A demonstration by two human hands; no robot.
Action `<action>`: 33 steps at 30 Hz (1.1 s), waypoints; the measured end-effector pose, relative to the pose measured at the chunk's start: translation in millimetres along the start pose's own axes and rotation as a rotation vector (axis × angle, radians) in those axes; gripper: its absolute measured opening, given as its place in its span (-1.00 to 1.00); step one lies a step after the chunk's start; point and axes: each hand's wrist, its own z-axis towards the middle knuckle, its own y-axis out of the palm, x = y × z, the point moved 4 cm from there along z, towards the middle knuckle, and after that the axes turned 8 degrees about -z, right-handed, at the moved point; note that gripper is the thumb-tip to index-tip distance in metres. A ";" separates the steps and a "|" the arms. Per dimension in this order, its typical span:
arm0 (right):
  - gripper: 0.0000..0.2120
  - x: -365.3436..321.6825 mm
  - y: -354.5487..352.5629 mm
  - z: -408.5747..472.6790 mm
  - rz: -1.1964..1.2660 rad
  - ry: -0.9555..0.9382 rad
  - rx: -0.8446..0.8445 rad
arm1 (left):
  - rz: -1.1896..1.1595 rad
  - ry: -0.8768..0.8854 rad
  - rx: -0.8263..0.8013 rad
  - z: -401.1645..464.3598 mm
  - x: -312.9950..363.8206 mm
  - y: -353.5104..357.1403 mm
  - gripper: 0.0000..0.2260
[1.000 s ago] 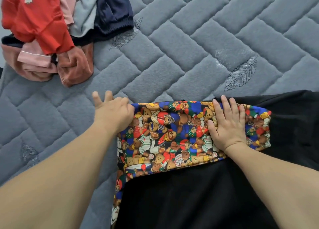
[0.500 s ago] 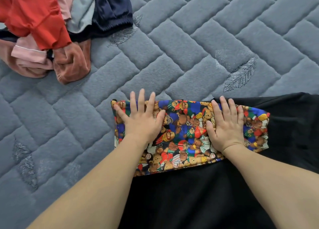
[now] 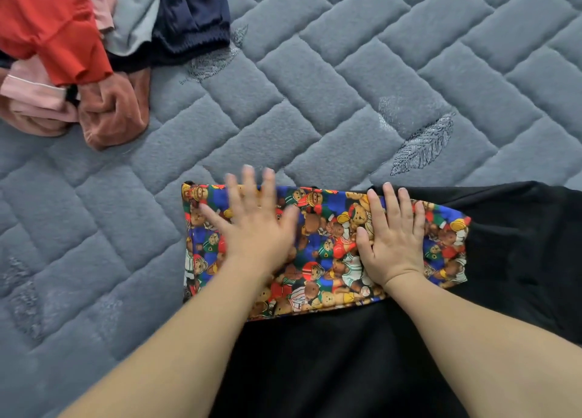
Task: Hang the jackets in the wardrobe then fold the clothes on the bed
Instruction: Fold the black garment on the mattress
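1. Since half a second ago, your left hand [image 3: 256,228] has slid further over the bear-print garment [image 3: 324,250] and now blurs, fingers straight and spread.
2. Your right hand [image 3: 392,242] stays flat on the garment's right half, fingers straight, close together.
3. The garment lies folded on the bed [image 3: 346,86], its near edge overlapping black cloth [image 3: 346,364].
4. The unfolded clothes pile [image 3: 78,49] sits at the far left corner.

Even, soft bright light, barely any shadows; left hand [image 3: 256,228] motion-blurred (fingers smeared), right hand [image 3: 392,244] sharp; wide-angle bending at edges.
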 end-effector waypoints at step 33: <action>-0.34 469.8 -25.4 -216.8 0.300 1.090 -0.248 | 0.102 0.328 -0.137 -183.7 404.8 145.4 -0.37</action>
